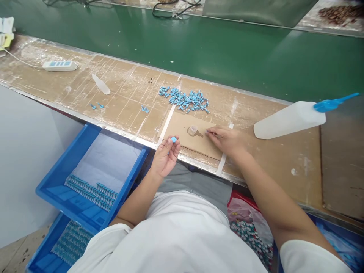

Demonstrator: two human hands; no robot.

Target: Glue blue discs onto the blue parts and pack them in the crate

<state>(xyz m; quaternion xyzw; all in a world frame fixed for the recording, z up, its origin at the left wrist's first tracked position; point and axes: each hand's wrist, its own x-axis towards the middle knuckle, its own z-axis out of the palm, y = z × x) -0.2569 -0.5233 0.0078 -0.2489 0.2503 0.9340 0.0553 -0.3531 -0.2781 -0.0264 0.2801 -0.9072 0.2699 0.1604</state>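
Observation:
My left hand pinches a small blue plastic piece between thumb and fingers, just over the table's front edge. My right hand is closed in a pinch above the right part of a flat cardboard sheet. Whatever its fingertips hold, if anything, is too small to name. Left of those fingertips stands a small clear cap-like cup, with a dark wet patch around it on the cardboard. Behind the sheet lies a heap of small blue pieces.
A large white squeeze bottle with a blue nozzle lies at right. Further left are a small white bottle, several loose blue pieces and a power strip. Blue trays with rows of parts sit below left. Behind runs a green belt.

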